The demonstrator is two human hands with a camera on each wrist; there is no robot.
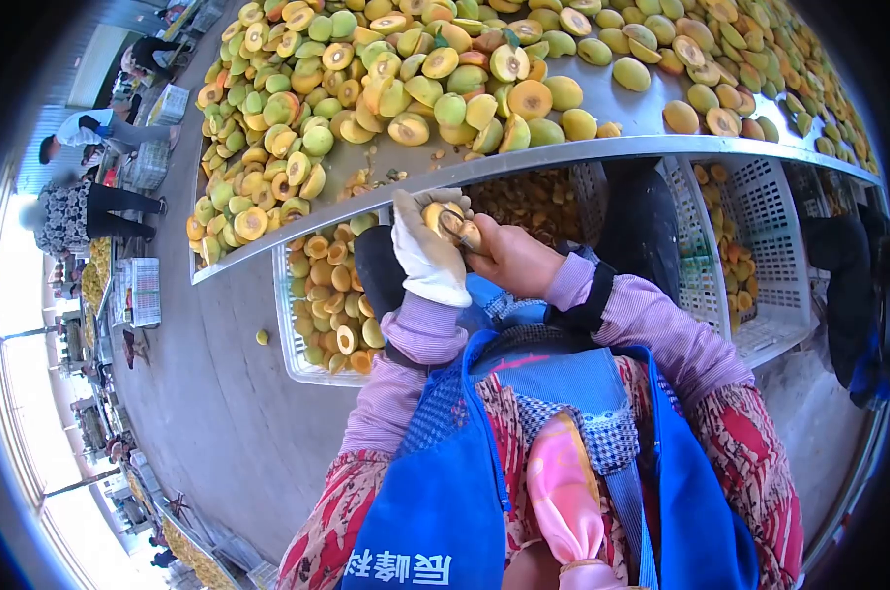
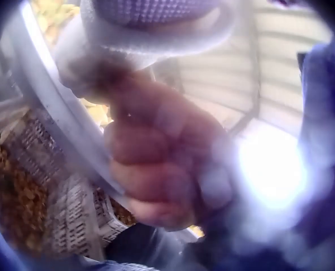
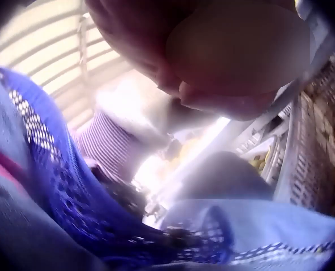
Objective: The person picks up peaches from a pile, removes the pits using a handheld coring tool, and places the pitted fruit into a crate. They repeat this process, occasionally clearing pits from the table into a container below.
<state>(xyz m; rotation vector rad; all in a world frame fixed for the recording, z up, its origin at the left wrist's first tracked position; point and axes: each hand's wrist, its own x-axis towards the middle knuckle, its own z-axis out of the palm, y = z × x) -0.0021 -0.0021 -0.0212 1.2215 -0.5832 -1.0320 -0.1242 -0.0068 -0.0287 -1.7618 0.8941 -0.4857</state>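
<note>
In the head view, the left hand [image 1: 427, 251] wears a white glove with a tan palm and holds a yellow peach half [image 1: 433, 213] just below the table's edge. The bare right hand [image 1: 521, 260] grips a pitting tool [image 1: 471, 236] by its short wooden handle, its curved metal loop against the fruit's cut face. In the left wrist view, the curled fingers of the right hand [image 2: 156, 164] show below the glove cuff [image 2: 150, 48]. The right hand [image 3: 224, 62] is dark and close in the right wrist view, which hides the tool.
A metal table [image 1: 396, 157] bears heaps of halved peaches [image 1: 297, 118]. Below its raised edge stand a white crate [image 1: 290, 339] of hollowed halves, brown pits [image 1: 534, 206] and further crates [image 1: 760, 236] at right. Other people [image 1: 101, 128] are along the left side.
</note>
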